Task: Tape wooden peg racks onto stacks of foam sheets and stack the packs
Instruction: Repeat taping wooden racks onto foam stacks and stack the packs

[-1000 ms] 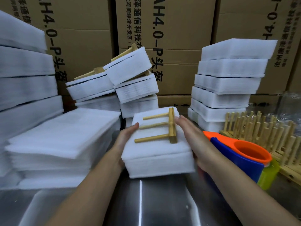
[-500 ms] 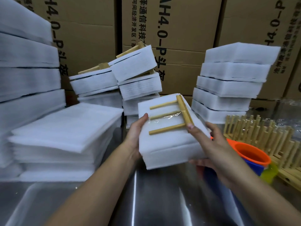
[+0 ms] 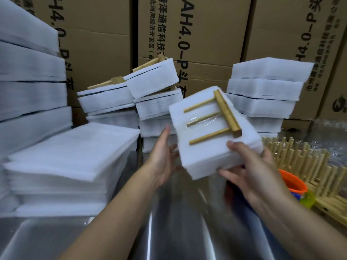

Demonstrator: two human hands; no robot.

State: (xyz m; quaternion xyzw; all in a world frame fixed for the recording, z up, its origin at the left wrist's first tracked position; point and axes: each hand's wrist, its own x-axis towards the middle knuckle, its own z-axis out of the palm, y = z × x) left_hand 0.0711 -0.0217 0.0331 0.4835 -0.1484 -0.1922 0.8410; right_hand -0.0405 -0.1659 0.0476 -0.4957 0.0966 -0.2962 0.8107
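From my end, the right hand [image 3: 251, 171] has the pack [image 3: 210, 158] in a firm grip: thumb [image 3: 234, 147] pressed on the top sheet near the front edge, the other fingers curled underneath. The pack is lifted clear of the steel table [image 3: 169, 231] and tilted, its far end raised toward the cardboard boxes [image 3: 202, 25].

On top of the pack lies the wooden peg rack [image 3: 225, 113], bar to the right and three pegs pointing left. A strip of clear tape [image 3: 204, 121] glints across the middle peg and onto the foam.

The left hand [image 3: 163, 154] is wide, fingers straight and pointing up, just beside the pack's left edge. Blur keeps me from telling whether it actually touches.

Behind the pack, a loose pile of finished packs [image 3: 154, 81] leans at mixed angles, with rack ends sticking out of two of them. To the right stands a neater stack of foam bundles [image 3: 266, 87].

A broad pile of loose foam sheets [image 3: 71, 147] sits on the left of the table, with taller foam stacks [image 3: 28, 81] behind it. On the right, a row of bare peg racks [image 3: 309, 166] stands near an orange-rimmed container [image 3: 293, 182].
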